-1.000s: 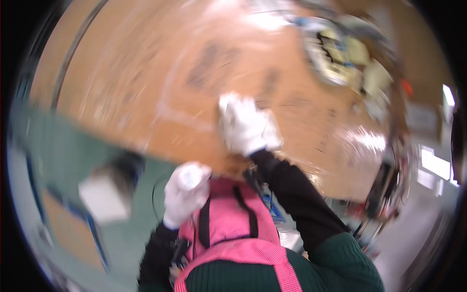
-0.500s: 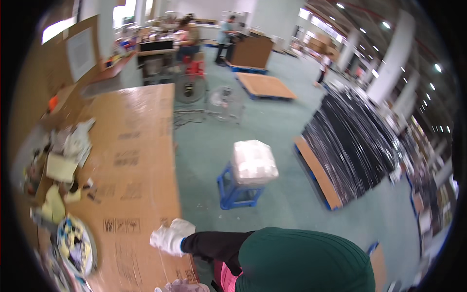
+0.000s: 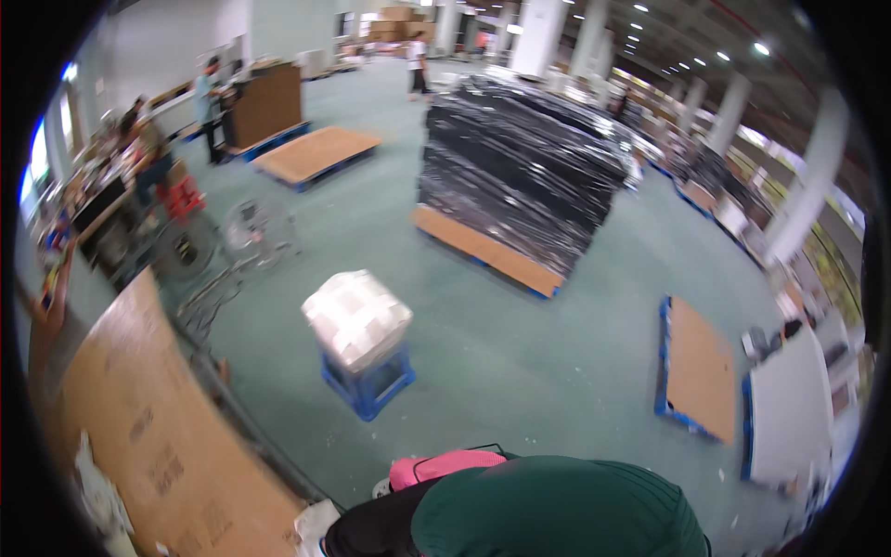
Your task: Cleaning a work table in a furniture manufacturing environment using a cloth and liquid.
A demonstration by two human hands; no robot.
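Observation:
My left hand (image 3: 317, 522), in a white glove with a black sleeve behind it, is at the lower edge of the head view. It lies by the near edge of the cardboard-covered table (image 3: 153, 399). Its fingers are blurred and partly cut off, so whether they hold anything is hidden. My right hand is out of view. Pink fabric with a dark cord (image 3: 445, 466) shows just beyond my sleeve. The dark green cap brim (image 3: 557, 511) covers the bottom middle. A pale, tape-wrapped block (image 3: 357, 320) sits on a blue plastic stool (image 3: 369, 395) ahead.
A tall black film-wrapped stack (image 3: 520, 167) stands on a pallet ahead. Cardboard-topped pallets lie at the right (image 3: 701, 371) and far left (image 3: 317, 153). Floor fans (image 3: 258, 232) with trailing cables stand beyond the table. Several people are farther off, one (image 3: 209, 107) beside a brown box stack.
My view has swung to the right, so the table and stool sit farther left. My gloved hand is lower in the picture. A second light glove-like shape at the bottom edge has gone from view.

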